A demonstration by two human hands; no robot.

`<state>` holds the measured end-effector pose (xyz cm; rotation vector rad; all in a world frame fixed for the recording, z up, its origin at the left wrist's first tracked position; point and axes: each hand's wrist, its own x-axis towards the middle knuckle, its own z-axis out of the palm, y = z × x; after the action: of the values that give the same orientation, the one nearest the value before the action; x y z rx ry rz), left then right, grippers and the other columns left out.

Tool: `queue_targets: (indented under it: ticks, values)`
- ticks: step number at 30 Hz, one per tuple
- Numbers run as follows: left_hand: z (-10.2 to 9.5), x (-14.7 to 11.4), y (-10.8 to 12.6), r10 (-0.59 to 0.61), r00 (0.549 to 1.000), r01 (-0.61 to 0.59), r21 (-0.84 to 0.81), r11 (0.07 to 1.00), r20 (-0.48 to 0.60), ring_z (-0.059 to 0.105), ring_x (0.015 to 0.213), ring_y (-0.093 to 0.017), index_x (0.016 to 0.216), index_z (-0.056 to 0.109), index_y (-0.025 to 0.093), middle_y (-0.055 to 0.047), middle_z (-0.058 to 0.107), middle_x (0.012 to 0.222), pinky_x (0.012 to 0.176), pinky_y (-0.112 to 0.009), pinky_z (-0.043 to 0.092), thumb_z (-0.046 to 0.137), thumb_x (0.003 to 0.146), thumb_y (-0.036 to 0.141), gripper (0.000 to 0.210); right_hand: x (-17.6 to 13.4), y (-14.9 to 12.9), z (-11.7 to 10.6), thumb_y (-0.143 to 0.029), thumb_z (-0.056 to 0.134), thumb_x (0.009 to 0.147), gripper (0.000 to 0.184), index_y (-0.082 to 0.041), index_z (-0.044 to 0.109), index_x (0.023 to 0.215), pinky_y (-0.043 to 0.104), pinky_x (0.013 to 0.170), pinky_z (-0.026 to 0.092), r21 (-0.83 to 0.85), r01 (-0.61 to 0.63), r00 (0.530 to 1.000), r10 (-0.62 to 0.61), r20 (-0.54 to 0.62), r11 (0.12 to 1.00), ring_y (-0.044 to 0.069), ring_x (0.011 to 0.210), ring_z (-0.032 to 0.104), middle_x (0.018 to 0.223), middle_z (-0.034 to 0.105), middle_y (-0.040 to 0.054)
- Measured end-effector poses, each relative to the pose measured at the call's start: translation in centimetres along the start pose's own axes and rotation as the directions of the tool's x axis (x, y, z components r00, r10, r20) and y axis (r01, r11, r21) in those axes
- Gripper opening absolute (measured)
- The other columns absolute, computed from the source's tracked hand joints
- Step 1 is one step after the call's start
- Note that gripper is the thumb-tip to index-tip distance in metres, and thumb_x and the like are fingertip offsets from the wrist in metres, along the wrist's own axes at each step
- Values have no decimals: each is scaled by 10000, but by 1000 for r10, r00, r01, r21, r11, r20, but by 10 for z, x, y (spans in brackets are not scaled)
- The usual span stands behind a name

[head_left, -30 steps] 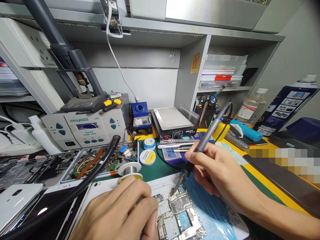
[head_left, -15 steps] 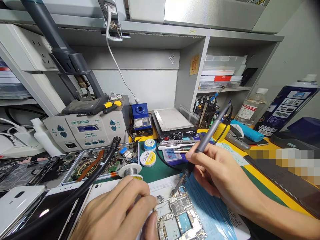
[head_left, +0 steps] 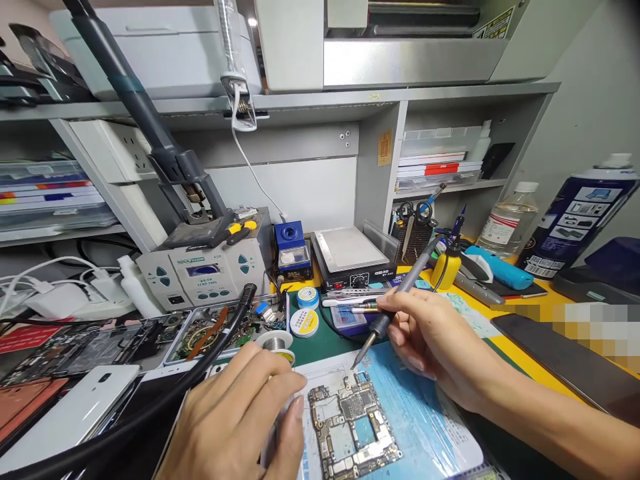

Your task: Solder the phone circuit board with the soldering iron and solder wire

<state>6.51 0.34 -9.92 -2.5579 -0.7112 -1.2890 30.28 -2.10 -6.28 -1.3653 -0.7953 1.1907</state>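
My right hand grips a soldering iron like a pen, its tip pointing down at the upper edge of a phone circuit board. Whether the tip touches the board there is hard to tell. The board lies flat on a white and blue sheet. Left of the board is my left hand, its fingers bent and its thumb apart from them. A gap separates it from the board, and I see nothing held in it. Behind its knuckles stands a spool of solder wire.
A black hose crosses the left side over several phones. Behind it are a tray of parts and a grey rework station. A hot plate, two round tins and a yellow bottle stand farther back.
My left hand has come off the board's left edge, its thumb now apart from its fingers. The iron's tip has moved toward the board's top edge. The camera view has shifted.
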Motion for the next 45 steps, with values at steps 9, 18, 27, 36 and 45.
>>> queue_targets:
  ticks: [9,18,27,36,45]
  values:
    - [-4,-2,-9,-12,964,71,-214,974,266,539,1019,-220,992,662,178,-81,591,1032,872,-396,484,589,879,60,179,-6,10,1,-342,650,860,348,-221,455,597,161,320,177,-46,137,991,-136,6,990,45,302,310,362,443,-88]
    - [1,-2,-7,-10,972,63,-220,974,235,510,1072,-192,961,623,180,-61,558,1043,921,-358,447,540,910,8,198,-3,15,-2,-295,648,830,314,-224,450,597,161,313,192,-46,148,989,-148,7,988,39,304,284,363,434,-99]
    - [3,-1,-5,-13,976,68,-243,968,219,506,1049,-178,935,620,171,-58,545,1028,913,-349,441,539,910,-23,212,-2,17,-3,-320,649,861,283,-216,491,651,146,302,208,-56,146,989,-146,-3,988,39,310,288,382,440,-106]
    - [8,-4,-2,-49,986,89,-254,963,159,509,1021,-184,944,641,168,-66,540,1030,905,-372,448,537,907,-28,225,-2,17,-3,-339,648,879,296,-212,498,658,143,303,207,-61,140,990,-140,-1,988,38,307,294,375,441,-104]
    - [9,-7,-1,-65,987,102,-255,962,148,512,1005,-182,949,641,180,-62,531,1029,878,-365,450,535,911,-21,230,0,17,-3,-320,636,890,289,-212,491,664,144,309,211,-66,145,989,-145,4,987,38,312,294,382,442,-104]
